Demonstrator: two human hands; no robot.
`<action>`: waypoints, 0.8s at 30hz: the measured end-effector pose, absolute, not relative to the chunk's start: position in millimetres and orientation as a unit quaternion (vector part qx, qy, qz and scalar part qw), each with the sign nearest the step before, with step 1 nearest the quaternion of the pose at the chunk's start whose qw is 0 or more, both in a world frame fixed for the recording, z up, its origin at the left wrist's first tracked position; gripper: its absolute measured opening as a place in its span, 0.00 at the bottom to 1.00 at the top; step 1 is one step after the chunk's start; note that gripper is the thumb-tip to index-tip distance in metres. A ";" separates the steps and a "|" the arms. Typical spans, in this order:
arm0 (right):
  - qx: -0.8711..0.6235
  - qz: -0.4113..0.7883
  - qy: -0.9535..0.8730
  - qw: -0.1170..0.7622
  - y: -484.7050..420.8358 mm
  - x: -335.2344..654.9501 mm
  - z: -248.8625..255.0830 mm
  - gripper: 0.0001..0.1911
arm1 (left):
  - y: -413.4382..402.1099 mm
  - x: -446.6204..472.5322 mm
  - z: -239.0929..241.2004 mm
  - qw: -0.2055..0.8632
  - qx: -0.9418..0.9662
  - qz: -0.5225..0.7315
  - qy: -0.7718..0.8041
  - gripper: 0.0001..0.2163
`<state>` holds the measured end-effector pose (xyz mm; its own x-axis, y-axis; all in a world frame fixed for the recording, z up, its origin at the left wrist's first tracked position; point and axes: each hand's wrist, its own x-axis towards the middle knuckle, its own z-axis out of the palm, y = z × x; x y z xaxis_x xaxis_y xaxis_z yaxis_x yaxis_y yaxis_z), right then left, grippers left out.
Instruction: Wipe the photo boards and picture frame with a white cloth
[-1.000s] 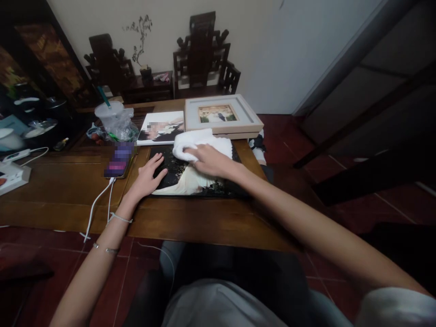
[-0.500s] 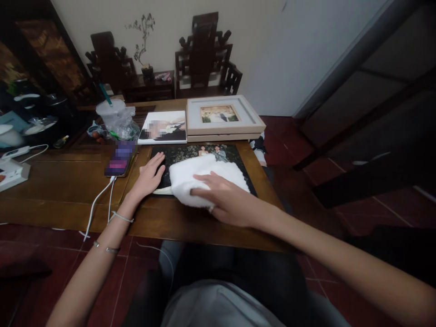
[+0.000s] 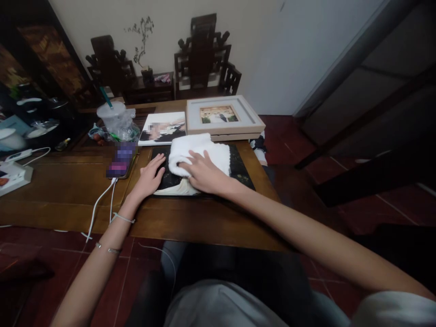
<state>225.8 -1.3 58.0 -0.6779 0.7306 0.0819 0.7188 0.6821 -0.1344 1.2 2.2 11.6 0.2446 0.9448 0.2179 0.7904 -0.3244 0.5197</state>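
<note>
While the right hand (image 3: 200,175) lies palm down with fingers spread on the white cloth (image 3: 200,150), pressing rather than gripping, the left hand (image 3: 148,175) rests flat and open on the left edge of the dark photo print (image 3: 242,169); print's long axis runs left to right, parallel to the near edge of the table (image 3: 68,190); cloth covers its far middle, directly under the right fingers, left hand just beside. Count: one cloth, one dark print, one framed picture (image 3: 223,116), one smaller print (image 3: 163,127), one phone (image 3: 121,159), one plastic cup (image 3: 112,116).

The cloth (image 3: 204,152) lies on the photo print (image 3: 242,170), phone (image 3: 122,159) left, framed picture (image 3: 223,116) behind.
</note>
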 end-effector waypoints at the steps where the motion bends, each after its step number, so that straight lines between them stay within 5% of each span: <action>1: -0.390 0.048 -0.918 0.055 -15.0 227.6 56.0 0.30 | 1.9 1.6 12.1 0.151 0.773 0.250 0.562 0.22; 11: -0.273 0.165 -0.946 0.066 -96.0 262.8 69.3 0.30 | -0.6 4.9 15.8 0.136 0.775 0.244 0.568 0.21; 24: -0.371 0.079 -0.920 0.097 34.4 221.8 75.5 0.24 | 1.4 1.1 13.3 0.149 0.774 0.249 0.563 0.21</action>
